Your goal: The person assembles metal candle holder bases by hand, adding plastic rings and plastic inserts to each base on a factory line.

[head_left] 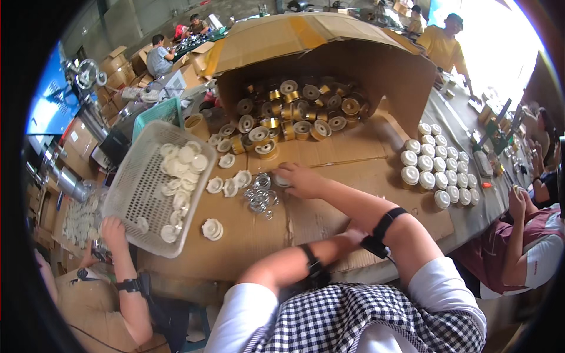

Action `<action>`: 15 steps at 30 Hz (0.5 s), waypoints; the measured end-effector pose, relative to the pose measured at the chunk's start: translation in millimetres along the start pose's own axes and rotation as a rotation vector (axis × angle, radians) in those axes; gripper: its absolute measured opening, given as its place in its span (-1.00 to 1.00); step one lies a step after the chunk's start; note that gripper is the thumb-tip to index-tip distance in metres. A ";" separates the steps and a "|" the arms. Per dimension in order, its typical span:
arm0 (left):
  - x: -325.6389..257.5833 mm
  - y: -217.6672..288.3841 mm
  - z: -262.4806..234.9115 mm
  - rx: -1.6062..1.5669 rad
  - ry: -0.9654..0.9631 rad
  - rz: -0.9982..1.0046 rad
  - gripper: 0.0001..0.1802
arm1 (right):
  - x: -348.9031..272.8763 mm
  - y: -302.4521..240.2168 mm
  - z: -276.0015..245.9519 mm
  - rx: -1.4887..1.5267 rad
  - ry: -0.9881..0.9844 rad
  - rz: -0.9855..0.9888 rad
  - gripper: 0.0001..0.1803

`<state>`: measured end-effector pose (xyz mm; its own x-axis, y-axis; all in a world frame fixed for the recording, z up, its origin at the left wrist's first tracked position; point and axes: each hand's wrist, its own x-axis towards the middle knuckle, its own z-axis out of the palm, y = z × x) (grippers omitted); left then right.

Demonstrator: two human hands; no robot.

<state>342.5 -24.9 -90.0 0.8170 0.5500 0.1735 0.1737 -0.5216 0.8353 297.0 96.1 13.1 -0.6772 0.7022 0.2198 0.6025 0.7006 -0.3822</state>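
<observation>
My right hand [301,180] reaches across the cardboard-covered table, its fingers curled over a small round pale cap [281,180]. Beside that cap lies a loose pile of shiny clear rings [260,197]. My left hand [355,233] is partly behind my right forearm, near the table's front edge, and its fingers are hidden. White ridged plastic caps [229,187] lie left of the rings, with a small stack of caps [212,229] nearer to me. Gold-rimmed round parts [303,129] are heaped ahead, inside a cardboard box on its side.
A white perforated basket [128,176] with white caps stands at left, a co-worker's hand [113,233] on its rim. Rows of white-topped round parts [440,165] stand at right. The open cardboard box [406,76] walls off the far side. Another person [518,235] sits at right.
</observation>
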 end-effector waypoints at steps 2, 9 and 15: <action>-68.3 72.2 -56.3 0.302 -0.075 0.156 -0.56 | -31.6 5.9 1.6 -0.010 0.074 0.103 -0.20; -225.8 98.0 -181.0 0.707 0.533 -0.071 -0.59 | -184.4 9.2 -49.9 -0.442 0.272 0.501 -0.19; -247.7 39.5 -217.0 0.796 0.738 -0.314 -0.04 | -264.2 47.1 -76.3 -0.574 0.342 0.698 -0.17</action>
<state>27.7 -40.1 13.2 0.1965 0.8429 0.5010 0.8303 -0.4148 0.3723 536.5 -46.8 5.5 0.0170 0.9190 0.3939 0.9988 0.0025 -0.0490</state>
